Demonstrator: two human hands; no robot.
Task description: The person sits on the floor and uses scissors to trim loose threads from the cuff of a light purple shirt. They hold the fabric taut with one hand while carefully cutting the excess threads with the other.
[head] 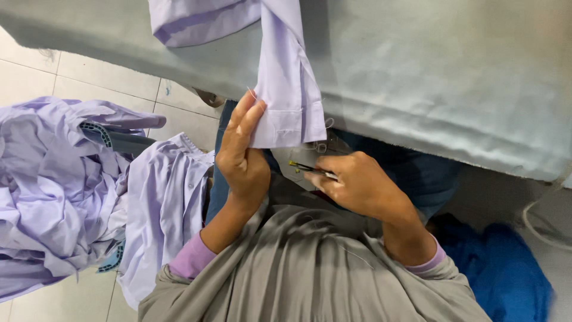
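At table edge (pixel 453 89) | left hand (pixel 241 158) pinches lilac sleeve (pixel 286 89) | tiled floor (pixel 89 77)

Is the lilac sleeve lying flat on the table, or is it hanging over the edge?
Hanging: the lilac sleeve drops over the edge of the table, and the left hand holds its cuff end below it.

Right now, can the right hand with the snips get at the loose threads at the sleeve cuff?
Probably yes. The right hand holds the snips just below the sleeve cuff, which the left hand pins flat; the loose threads hang uncovered between them.
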